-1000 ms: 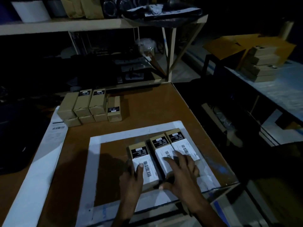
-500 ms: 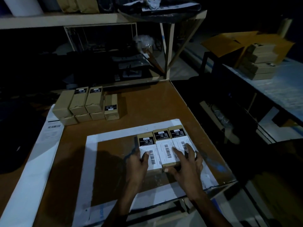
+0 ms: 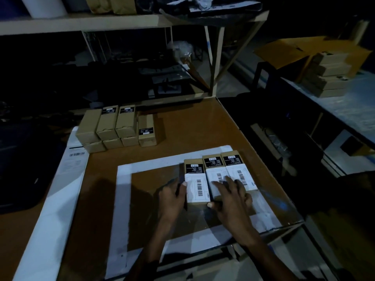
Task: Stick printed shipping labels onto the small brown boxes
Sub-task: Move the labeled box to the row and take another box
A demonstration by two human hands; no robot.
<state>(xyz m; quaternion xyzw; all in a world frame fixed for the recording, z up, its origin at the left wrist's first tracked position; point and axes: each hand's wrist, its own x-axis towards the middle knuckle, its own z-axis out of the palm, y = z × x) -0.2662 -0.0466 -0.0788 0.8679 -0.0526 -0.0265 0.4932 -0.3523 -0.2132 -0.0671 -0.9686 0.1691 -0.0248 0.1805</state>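
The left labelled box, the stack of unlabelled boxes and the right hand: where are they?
left labelled box point(image 3: 197, 186), head view, white label's barcode.
stack of unlabelled boxes point(image 3: 107, 126), head view, a top box's lid.
right hand point(image 3: 231, 201), head view, its back.

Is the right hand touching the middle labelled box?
Touching. The head view shows the right hand with straight fingers lying on the middle box, over its white label.
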